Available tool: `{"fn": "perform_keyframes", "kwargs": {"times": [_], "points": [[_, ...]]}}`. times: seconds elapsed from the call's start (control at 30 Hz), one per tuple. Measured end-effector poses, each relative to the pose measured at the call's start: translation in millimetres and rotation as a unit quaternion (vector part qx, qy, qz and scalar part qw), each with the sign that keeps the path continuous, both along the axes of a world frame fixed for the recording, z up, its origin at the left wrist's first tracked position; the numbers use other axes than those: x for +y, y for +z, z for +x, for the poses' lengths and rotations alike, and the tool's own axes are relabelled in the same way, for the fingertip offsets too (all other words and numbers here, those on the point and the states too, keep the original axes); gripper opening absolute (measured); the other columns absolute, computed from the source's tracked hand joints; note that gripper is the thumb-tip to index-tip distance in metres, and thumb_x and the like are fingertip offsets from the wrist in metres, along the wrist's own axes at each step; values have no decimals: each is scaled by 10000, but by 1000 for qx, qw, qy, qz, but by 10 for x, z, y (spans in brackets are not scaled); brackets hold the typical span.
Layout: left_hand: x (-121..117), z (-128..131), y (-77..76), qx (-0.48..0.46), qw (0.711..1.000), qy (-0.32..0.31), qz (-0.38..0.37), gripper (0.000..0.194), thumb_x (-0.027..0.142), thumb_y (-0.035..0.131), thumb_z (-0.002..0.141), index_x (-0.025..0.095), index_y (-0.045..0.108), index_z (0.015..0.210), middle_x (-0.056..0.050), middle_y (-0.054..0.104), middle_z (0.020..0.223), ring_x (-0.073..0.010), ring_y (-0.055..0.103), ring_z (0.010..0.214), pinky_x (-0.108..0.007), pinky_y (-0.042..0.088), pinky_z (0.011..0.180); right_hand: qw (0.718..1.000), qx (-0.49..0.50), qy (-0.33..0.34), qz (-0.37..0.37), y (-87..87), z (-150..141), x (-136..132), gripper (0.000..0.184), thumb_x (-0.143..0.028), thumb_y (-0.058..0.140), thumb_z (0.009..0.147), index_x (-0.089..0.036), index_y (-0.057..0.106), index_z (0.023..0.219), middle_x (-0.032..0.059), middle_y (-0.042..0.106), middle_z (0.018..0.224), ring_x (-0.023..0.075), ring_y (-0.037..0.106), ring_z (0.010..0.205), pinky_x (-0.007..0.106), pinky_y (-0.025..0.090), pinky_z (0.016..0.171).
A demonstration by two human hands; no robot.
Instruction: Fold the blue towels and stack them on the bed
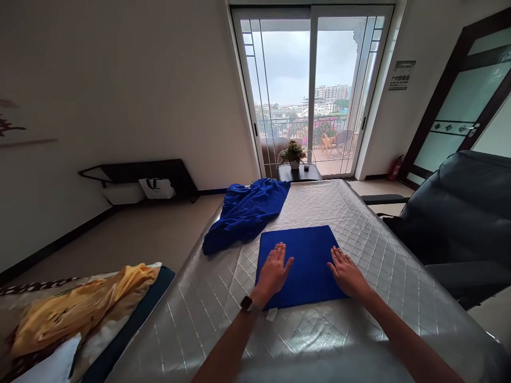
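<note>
A flat blue cloth (303, 266), folded into a neat rectangle, lies on the silver quilted table cover (315, 332). My left hand (274, 270) rests palm down over its left side, fingers stretched out and thumb apart. Over the right edge of the cloth lies my right hand (346, 270), also flat with straight fingers. Neither hand grips anything. A small white tag (272, 314) sticks out at the near left edge. Farther back on the left, a crumpled blue cloth (251, 210) is spread loosely, apart from both hands.
To the right stands a black armchair (463, 213). A yellow cloth (88, 303) lies on bedding at lower left. Beyond the far edge, a potted plant (294, 153) sits on a small table before the sliding glass door. A white bag (157, 188) is by the left wall.
</note>
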State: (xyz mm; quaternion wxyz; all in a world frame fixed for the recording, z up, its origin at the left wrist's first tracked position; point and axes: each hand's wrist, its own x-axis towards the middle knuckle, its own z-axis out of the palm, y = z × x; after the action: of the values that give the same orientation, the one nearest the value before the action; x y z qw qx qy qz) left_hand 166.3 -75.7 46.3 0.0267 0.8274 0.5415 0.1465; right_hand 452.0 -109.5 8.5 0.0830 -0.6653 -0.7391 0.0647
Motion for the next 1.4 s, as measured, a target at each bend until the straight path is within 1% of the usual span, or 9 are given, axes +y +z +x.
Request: {"fn": "perform_keyframes", "kwargs": {"times": [0.17,0.27,0.4,0.67,0.8,0.9,1.03,1.23,1.4], "points": [[-338,1018,-14,-29,984,-173,16,683,559,201,1059,151,323,1592,-99,345,1654,-198,263,1551,-400,249,1276,999,-26,6,20,-194,-4,-245,636,-387,253,1044,-90,317,1603,113,229,1678,235,174,1565,446,186,1270],[-447,1227,-111,-35,976,-213,10,663,561,220,1057,191,311,1600,-74,349,1653,-198,262,1551,-416,238,1282,998,-38,23,41,-247,-2,-288,615,-292,292,1015,-105,335,1599,109,233,1678,241,148,1569,457,186,1271],[-457,865,-174,-18,979,-205,-7,657,574,241,1054,221,296,1605,-60,344,1653,-204,266,1549,-435,251,1279,999,-17,-1,30,-194,-12,-285,646,-399,249,1048,-79,296,1608,111,221,1680,230,170,1565,429,177,1276],[-752,-718,-219,55,998,-33,-25,608,524,323,1059,293,199,1608,-52,336,1651,-219,317,1531,-478,353,1222,998,-2,-10,54,-48,-99,-324,630,-407,273,1042,-122,348,1599,82,243,1682,244,169,1569,477,174,1275],[-1115,-1110,-290,59,998,-24,-17,590,496,370,1049,318,253,1600,-38,363,1640,-237,362,1512,-493,408,1191,993,16,18,112,156,-26,-459,486,-338,356,1018,-242,589,1433,79,476,1574,277,383,1481,490,292,1228],[-1302,-1166,-256,36,999,-20,17,501,486,424,1026,375,471,1513,-11,483,1578,-249,482,1437,-481,473,1151,991,61,79,89,294,168,-649,355,-301,396,1010,-292,736,1112,108,679,1276,259,637,1187,415,496,1040],[-1341,-1050,-70,-21,1000,-9,21,347,431,442,1023,379,713,1234,-30,708,1310,-243,662,1202,-447,572,1028,987,87,126,42,299,495,-871,293,-249,453,990,-312,739,995,68,722,1100,223,697,1006,354,557,892],[-1226,-849,124,-54,998,6,-35,229,392,509,1005,305,714,1056,-32,735,1161,-230,690,1067,-400,572,961,985,62,138,87,119,696,-931,369,-138,416,994,-317,727,1078,39,738,1114,187,724,972,308,582,842],[-1237,-716,167,-27,996,49,-70,327,499,547,974,249,692,1127,-68,711,1179,-256,671,1086,-413,536,962,963,-3,191,190,183,623,-872,338,-97,399,1002,-251,698,1036,47,745,1001,179,734,829,273,592,676]]}}
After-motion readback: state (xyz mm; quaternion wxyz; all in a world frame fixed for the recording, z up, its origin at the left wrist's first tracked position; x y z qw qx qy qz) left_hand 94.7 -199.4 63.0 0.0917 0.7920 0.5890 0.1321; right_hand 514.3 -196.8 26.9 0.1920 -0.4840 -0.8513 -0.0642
